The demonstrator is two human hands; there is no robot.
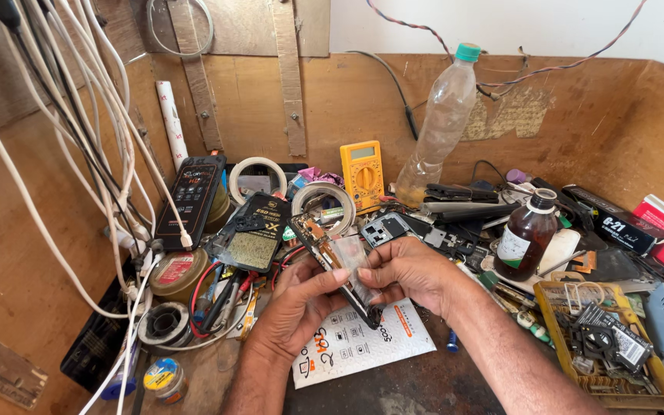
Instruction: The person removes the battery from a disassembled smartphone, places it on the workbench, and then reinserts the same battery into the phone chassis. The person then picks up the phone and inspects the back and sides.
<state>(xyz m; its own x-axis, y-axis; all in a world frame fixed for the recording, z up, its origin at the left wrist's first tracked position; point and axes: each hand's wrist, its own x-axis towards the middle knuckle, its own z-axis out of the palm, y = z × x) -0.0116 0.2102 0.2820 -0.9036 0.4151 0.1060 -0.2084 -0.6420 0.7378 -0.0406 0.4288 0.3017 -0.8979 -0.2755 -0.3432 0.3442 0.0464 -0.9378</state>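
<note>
A wooden workbench (24,253) with wooden walls fills the view, crowded with tools and parts. A bundle of white cables (86,138) hangs down its left side. A clear plastic bottle (438,127) with a green cap leans against the back wall, and a yellow meter (362,173) stands just beside it. A brown glass bottle (525,238) stands to the right, near a yellow tray (555,323) of small parts. A white printed sheet (351,346) lies on the bench under the hands.

Both hands meet over that sheet, clamped on an opened phone (340,269), held tilted with its upper end toward the back left. The left hand (297,307) grips the phone from below with its thumb on top. The right hand (409,273) pinches the phone's lower right edge with its fingertips. A roll of tape (324,201) lies just behind the phone.
</note>
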